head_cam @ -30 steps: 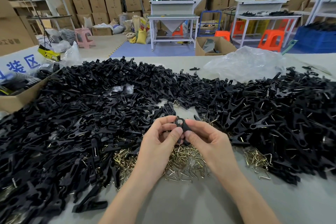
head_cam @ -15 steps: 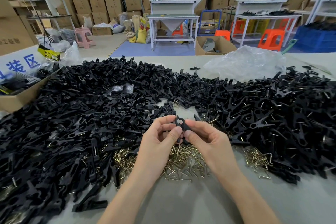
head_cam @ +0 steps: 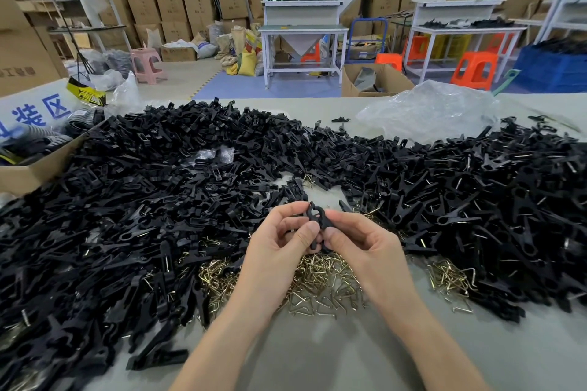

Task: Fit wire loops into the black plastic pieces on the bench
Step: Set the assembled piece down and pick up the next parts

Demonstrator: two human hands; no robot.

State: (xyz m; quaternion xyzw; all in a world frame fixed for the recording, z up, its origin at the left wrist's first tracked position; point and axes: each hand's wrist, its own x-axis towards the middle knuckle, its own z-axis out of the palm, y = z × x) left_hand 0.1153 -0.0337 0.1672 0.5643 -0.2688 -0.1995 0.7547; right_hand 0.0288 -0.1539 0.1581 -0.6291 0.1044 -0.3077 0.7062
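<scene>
Bench (head_cam: 317, 359): cardboard box (head_cam: 38, 168) holds dark items; both hands' grip pinches one black piece (head_cam: 316, 216).

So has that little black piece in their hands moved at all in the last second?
No. The black piece held by both hands sits in the same spot above the wire loops.

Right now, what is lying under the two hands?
A heap of brass-coloured wire loops on the bench. The hands cover its middle, so what lies there is hidden.
</scene>
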